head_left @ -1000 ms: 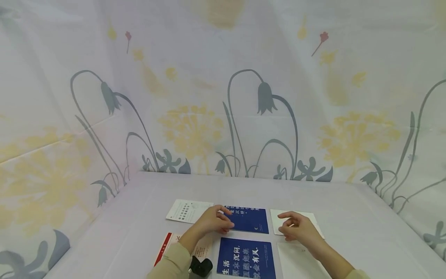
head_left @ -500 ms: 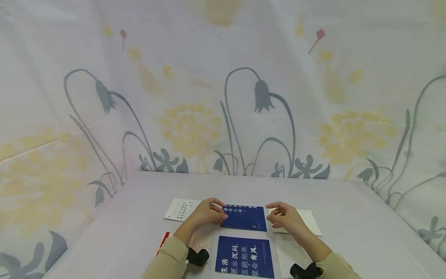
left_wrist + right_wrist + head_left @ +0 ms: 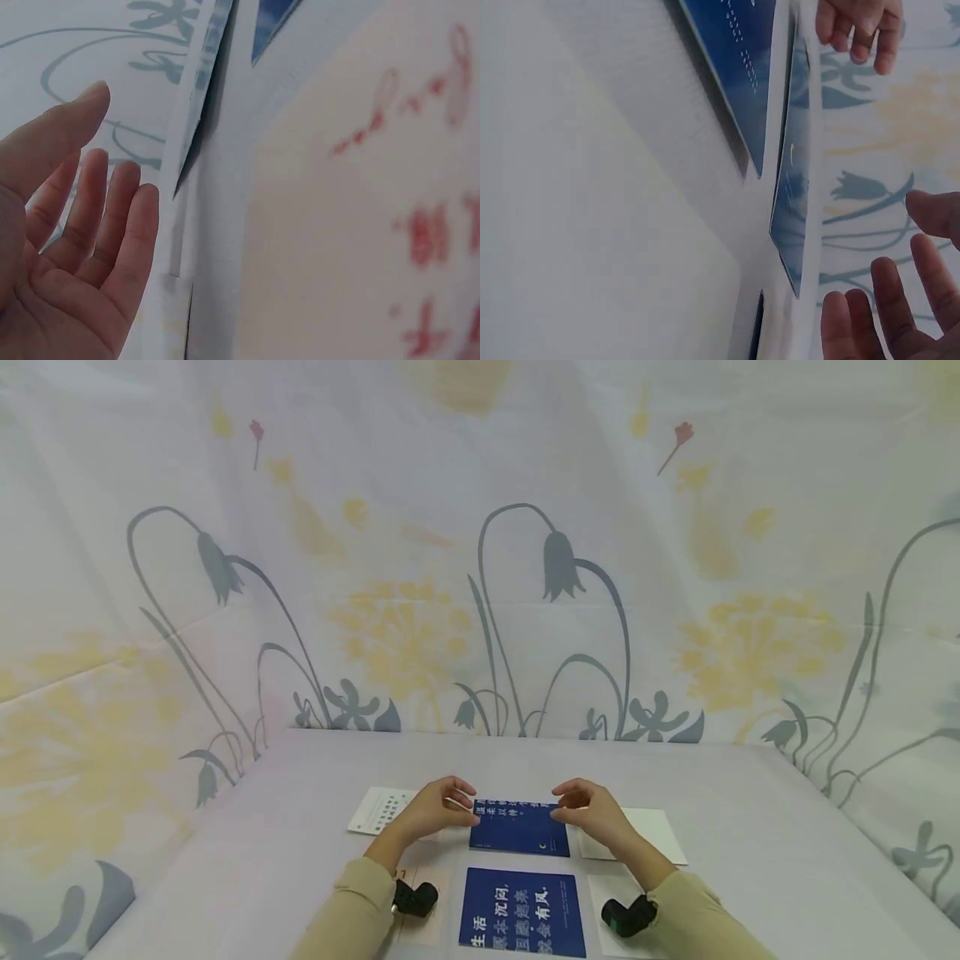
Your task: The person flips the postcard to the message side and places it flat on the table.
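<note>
My left hand (image 3: 435,807) hovers at the left edge of the far blue booklet (image 3: 517,833), fingers loosely bent and holding nothing. Over that booklet's right edge is my right hand (image 3: 588,810), likewise relaxed, with thumb and fingers apart. White Chinese print runs along the booklet's top. In front of it lies a second blue booklet (image 3: 522,914) with larger white characters. The left wrist view shows my left palm (image 3: 82,255) bare beside a cream card (image 3: 300,247) with red writing. In the right wrist view my right fingers (image 3: 889,292) are spread apart, above the table's far side.
A white printed card (image 3: 371,810) lies at the far left, partly behind my left hand. A blank white booklet (image 3: 656,831) is at the far right, and another pale booklet (image 3: 611,943) nearer, under my right wrist. A flowered cloth (image 3: 480,568) hangs behind the table.
My right hand has moved left, off the white booklet to the blue booklet's right edge. My left hand has shifted slightly left and away from me, uncovering that booklet's left edge.
</note>
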A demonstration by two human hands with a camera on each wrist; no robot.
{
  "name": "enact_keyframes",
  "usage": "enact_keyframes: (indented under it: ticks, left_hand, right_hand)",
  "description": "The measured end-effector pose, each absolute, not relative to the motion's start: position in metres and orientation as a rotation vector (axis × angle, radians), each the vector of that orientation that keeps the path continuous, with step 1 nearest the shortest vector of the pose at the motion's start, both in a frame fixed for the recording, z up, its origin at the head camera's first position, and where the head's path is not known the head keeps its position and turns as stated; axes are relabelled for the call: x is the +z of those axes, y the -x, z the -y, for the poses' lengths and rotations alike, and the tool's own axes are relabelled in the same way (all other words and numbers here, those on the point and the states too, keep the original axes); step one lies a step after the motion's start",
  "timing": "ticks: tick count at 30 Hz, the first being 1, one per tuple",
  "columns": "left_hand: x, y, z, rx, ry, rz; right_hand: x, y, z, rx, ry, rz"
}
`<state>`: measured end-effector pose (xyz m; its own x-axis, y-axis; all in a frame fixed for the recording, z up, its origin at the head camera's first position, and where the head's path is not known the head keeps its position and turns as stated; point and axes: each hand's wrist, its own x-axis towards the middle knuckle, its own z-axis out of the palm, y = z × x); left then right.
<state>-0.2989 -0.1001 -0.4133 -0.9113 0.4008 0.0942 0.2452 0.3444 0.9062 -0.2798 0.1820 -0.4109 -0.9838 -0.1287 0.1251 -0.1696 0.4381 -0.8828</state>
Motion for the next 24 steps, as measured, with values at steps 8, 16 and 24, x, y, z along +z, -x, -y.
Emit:
enact_keyframes:
  ticks: [8, 16, 24]
  left_hand:
    - [-0.417, 0.302, 0.096, 1.423, -0.717, -2.554]
    - [-0.408, 0.304, 0.097, 1.219, -0.765, -2.631]
    - [-0.404, 0.308, 0.096, 0.989, -0.827, -2.655]
  right_hand:
    - [-0.411, 0.283, -0.184, 1.511, -0.441, 2.741]
    - [-0.412, 0.290, -0.185, 1.247, -0.738, 2.858]
    - [-0.412, 0.297, -0.181, 0.986, -0.795, 2.956]
